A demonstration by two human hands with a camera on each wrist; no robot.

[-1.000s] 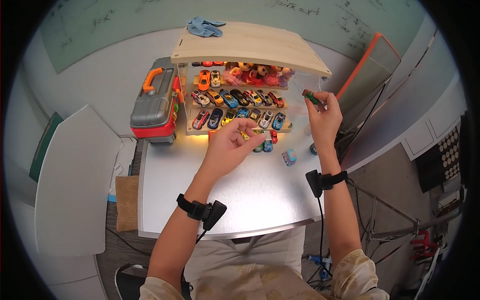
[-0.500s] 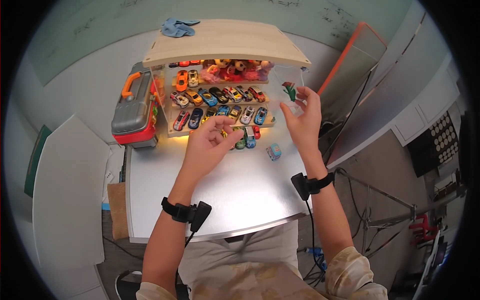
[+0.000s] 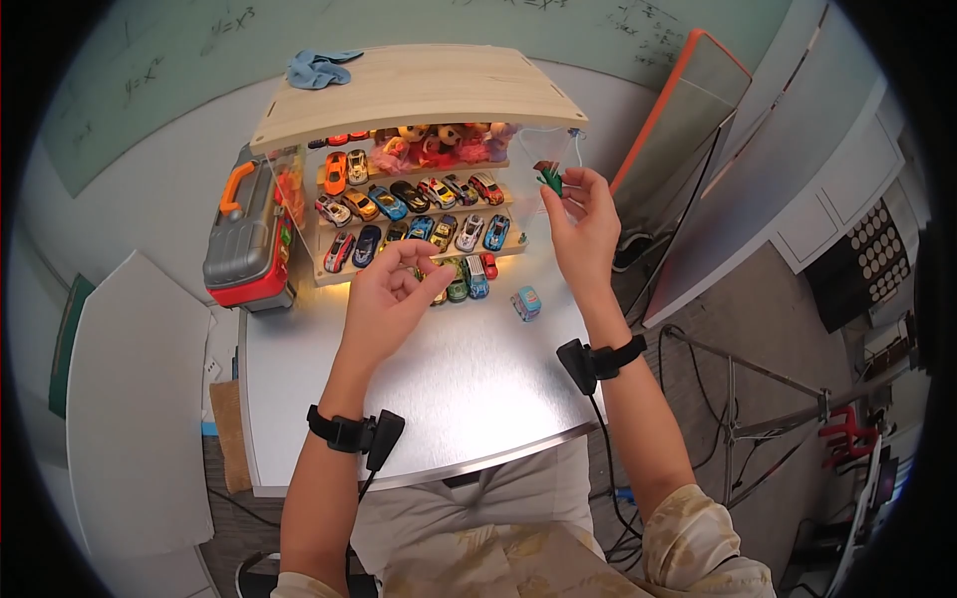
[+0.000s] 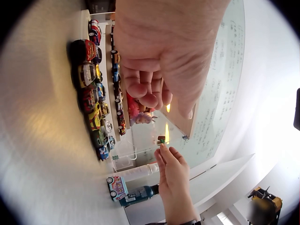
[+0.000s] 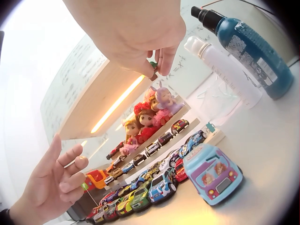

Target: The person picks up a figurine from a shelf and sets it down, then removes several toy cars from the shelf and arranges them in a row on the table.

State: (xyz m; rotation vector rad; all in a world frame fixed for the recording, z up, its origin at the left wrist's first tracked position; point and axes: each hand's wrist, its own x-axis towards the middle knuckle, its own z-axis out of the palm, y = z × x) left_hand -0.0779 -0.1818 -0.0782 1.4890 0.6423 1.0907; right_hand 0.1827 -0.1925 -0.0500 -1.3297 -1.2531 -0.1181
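My right hand [image 3: 585,235] pinches a small green and dark red object [image 3: 549,175] between thumb and fingers, raised at the right side of the wooden shelf [image 3: 419,85]. My left hand [image 3: 384,304] hovers before the lower rows of toy cars [image 3: 407,195], its fingers loosely bent and nothing held. In the right wrist view, a light blue and purple toy van [image 5: 213,174] stands on the table, apart from the car rows. Fingers partly hide the small object in that view.
A grey and red toolbox [image 3: 242,234] with an orange handle stands left of the shelf. Dolls [image 5: 146,117] sit on an upper tier. A blue-green bottle [image 5: 255,56] and a white bottle [image 5: 229,72] stand right of the shelf. A blue cloth [image 3: 321,70] lies on top.
The head view has shifted, so the shelf and table appear further left. The small object has turned in my right hand's fingertips. My left hand still holds nothing.
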